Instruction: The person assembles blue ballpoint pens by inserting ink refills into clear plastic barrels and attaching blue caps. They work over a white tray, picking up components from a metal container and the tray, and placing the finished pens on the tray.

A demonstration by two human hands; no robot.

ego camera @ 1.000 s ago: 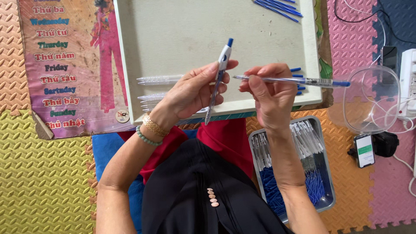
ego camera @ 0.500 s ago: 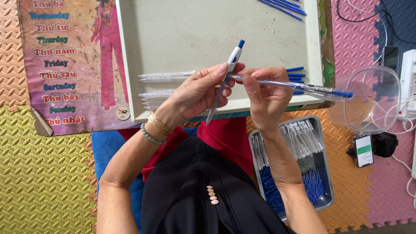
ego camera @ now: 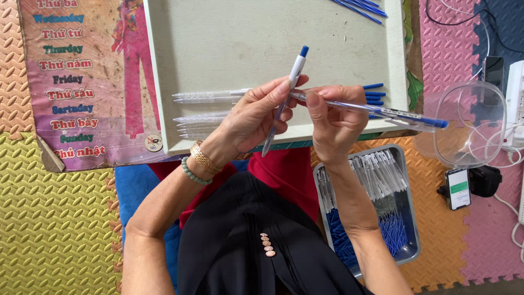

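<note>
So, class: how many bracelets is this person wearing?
2, both on the left wrist: a gold band bracelet nearer the hand, a pale green bead bracelet just behind it. The right wrist shows none.

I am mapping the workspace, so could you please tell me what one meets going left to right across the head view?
Yellow foam mat → weekday poster → left hand → right hand → clear plastic bowl → white power strip.

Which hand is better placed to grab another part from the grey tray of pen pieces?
Right, probably. The right hand is above the grey tray by the right forearm; the left hand, holding a pen, is farther off.
</note>
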